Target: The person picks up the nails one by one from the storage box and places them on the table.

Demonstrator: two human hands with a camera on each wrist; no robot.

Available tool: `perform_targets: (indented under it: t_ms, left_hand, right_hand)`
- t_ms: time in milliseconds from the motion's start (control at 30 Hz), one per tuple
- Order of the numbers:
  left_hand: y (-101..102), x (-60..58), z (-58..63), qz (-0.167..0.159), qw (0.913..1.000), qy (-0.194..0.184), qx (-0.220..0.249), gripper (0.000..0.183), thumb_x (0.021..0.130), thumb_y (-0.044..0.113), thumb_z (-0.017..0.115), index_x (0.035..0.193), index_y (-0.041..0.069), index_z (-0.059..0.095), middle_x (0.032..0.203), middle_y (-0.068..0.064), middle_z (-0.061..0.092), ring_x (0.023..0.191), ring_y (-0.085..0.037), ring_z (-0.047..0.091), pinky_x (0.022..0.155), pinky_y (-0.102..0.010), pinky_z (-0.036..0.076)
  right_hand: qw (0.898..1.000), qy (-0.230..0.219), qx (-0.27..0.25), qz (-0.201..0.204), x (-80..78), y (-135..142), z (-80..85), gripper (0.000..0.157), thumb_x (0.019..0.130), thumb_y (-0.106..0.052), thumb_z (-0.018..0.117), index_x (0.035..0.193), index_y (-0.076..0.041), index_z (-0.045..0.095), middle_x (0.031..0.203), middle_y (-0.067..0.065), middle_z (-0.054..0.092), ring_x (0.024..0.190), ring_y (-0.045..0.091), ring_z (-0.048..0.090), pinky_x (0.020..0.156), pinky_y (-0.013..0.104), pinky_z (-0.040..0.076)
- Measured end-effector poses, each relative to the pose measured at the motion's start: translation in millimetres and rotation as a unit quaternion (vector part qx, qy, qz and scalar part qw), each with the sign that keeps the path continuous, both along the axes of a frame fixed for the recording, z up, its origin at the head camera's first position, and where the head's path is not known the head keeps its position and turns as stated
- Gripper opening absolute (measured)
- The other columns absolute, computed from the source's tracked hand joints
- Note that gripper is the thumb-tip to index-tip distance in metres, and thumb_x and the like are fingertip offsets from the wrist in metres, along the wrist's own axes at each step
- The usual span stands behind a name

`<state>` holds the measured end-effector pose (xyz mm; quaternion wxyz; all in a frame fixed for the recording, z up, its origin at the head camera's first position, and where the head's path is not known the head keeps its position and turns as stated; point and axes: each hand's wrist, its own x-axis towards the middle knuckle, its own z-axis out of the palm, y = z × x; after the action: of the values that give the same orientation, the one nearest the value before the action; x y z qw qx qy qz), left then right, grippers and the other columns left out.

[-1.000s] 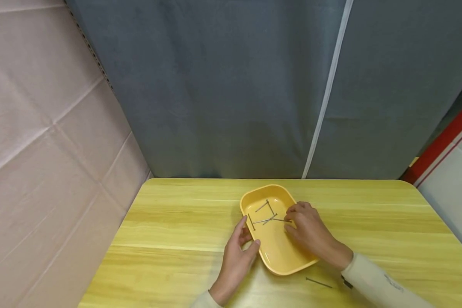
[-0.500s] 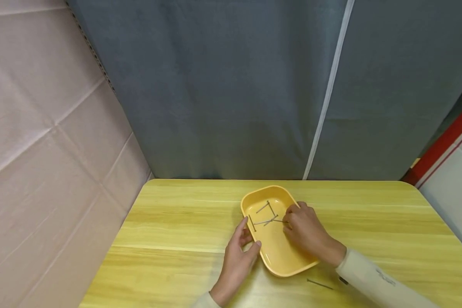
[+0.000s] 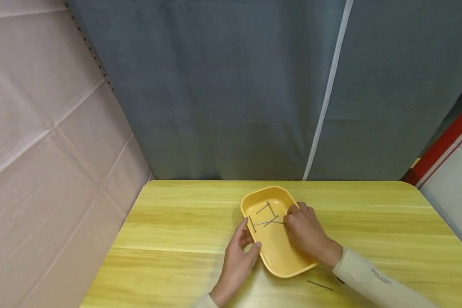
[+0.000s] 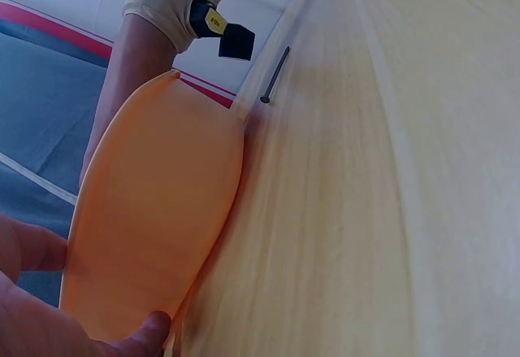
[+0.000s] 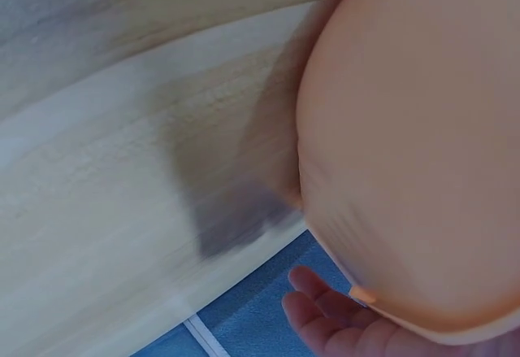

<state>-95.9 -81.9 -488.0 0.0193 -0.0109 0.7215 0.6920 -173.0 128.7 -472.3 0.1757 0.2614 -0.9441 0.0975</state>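
Note:
A yellow plastic tray (image 3: 279, 252) sits at an angle on the wooden table, with several nails (image 3: 265, 223) lying loose in its far half. My left hand (image 3: 236, 256) holds the tray's left side; its thumb and fingers are spread along the wall, also visible in the left wrist view. Over the opposite rim reaches my right hand (image 3: 306, 229), its thumb and index finger pinching the end of a nail (image 3: 278, 222) inside the tray. Other fingers of that hand (image 5: 333, 316) show outside the wall in the right wrist view. Its fingertips inside are mostly hidden.
One more nail (image 3: 321, 285) lies on the table (image 3: 169, 239) in front of the tray, close to my right sleeve. A dark grey curtain (image 3: 231, 107) hangs behind the table's back edge. Pale cloth (image 3: 54, 171) covers the left side.
My right hand has shifted slightly left and its fingers have closed further over the nail, so less of that nail shows. The left hand and the tray stay nearly in place.

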Motion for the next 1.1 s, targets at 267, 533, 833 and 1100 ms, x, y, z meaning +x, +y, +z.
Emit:
perform_targets:
  t_ms: [267,533,833,1100]
  left_hand:
    - [0.6,1.5,1.8,-0.003,1.0,-0.001,0.001,0.079,0.092,0.013,0.071,0.159,0.018,0.03,0.137,-0.018,0.051,0.126,-0.035,0.055,0.087,-0.025,0.057]
    - [1.0,2.0,2.4,0.002,1.0,0.001,-0.003,0.079,0.091,0.014,0.072,0.159,0.019,0.031,0.136,-0.017,0.051,0.126,-0.034,0.055,0.087,-0.025,0.057]
    - [2.1,1.3,1.8,0.0,1.0,-0.001,-0.003,0.079,0.091,0.013,0.071,0.159,0.019,0.031,0.136,-0.018,0.051,0.125,-0.035,0.055,0.086,-0.025,0.057]
    - [1.5,1.3,2.2,0.0,1.0,-0.004,0.003,0.08,0.091,0.012,0.071,0.159,0.019,0.029,0.136,-0.018,0.052,0.125,-0.035,0.054,0.088,-0.025,0.057]
  right_hand:
    - [1.0,0.0,0.008,-0.001,0.6,0.9,-1.2,0.013,0.082,-0.005,0.078,0.073,-0.012,0.073,0.084,0.006,0.057,0.092,0.034,0.053,0.078,0.051,0.048]
    - [0.999,0.022,0.025,0.002,0.4,1.4,-1.7,0.019,0.079,-0.001,0.076,0.065,-0.012,0.069,0.084,0.007,0.057,0.096,0.038,0.054,0.076,0.051,0.048]
    - [1.0,-0.008,-0.023,0.014,0.8,5.3,1.8,0.022,0.081,-0.002,0.069,0.064,-0.014,0.067,0.104,0.012,0.065,0.118,0.045,0.051,0.092,0.063,0.042]
    - [0.998,-0.027,-0.06,0.014,6.5,7.9,9.7,0.016,0.08,-0.005,0.071,0.067,-0.015,0.071,0.113,0.014,0.066,0.127,0.045,0.047,0.098,0.067,0.039]
